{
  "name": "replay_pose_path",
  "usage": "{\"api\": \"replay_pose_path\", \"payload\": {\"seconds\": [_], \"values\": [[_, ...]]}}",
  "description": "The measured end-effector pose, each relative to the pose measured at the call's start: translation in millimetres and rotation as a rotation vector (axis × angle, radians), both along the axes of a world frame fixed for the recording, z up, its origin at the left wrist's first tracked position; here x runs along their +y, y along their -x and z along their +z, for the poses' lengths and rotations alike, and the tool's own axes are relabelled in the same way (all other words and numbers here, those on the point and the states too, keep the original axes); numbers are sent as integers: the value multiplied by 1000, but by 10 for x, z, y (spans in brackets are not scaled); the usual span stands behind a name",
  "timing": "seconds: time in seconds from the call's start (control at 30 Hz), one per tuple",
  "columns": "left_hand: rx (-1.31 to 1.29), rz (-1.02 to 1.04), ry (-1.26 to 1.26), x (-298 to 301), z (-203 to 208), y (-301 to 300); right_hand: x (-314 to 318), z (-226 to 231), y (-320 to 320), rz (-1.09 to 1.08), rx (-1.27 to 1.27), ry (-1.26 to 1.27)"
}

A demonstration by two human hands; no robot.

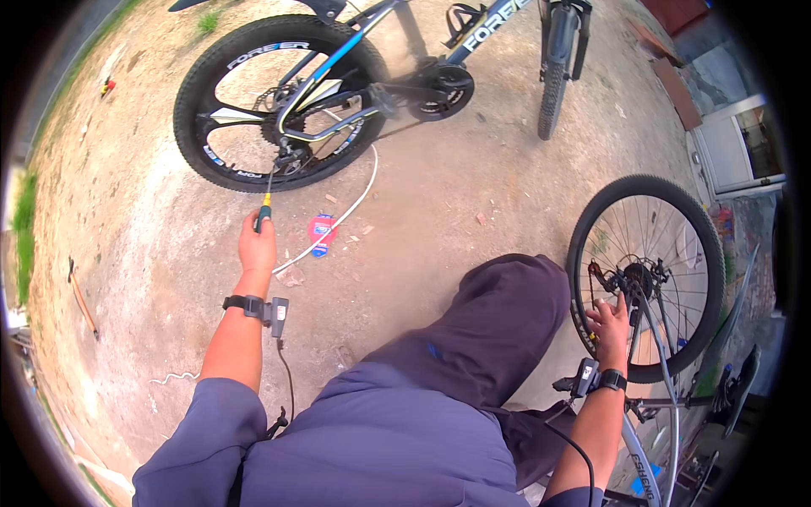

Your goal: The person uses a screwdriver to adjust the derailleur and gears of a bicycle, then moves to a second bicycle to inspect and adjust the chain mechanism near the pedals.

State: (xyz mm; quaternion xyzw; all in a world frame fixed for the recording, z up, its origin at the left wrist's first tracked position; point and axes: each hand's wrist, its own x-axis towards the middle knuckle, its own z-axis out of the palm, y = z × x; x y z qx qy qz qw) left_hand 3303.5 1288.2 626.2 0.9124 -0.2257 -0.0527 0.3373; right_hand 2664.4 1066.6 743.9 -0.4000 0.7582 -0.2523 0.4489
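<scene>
My left hand point(256, 242) is closed round the green and yellow handle of a screwdriver point(266, 209). Its thin shaft points up at the rear derailleur point(292, 158) of a blue, black and white bicycle point(365, 32), and whether the tip touches is too small to tell. At the right, my right hand point(612, 328) has its fingers apart beside the hub and sprockets point(637, 277) of a second, silver bicycle's spoked wheel point(715, 253). Nothing shows in that hand; some of its fingers overlap the wheel parts behind. Both wrists wear black straps with small devices.
A white cord point(361, 201) curves over the dirt ground past a red and blue packet point(321, 228). Far left lies a wooden-handled hammer point(83, 300). The first bicycle's front wheel point(552, 100) stands at the top. A white-framed door point(733, 152) is at the right.
</scene>
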Motion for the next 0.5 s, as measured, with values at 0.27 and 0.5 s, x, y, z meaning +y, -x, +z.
{"api": "replay_pose_path", "payload": {"seconds": [0.27, 0.5], "values": [[146, 26, -34, -227, -94, 470, 54, 184, 449, -24, 20, 22], [92, 25, -1, -224, -172, 512, 21, 293, 351, -27, 34, 29]]}}
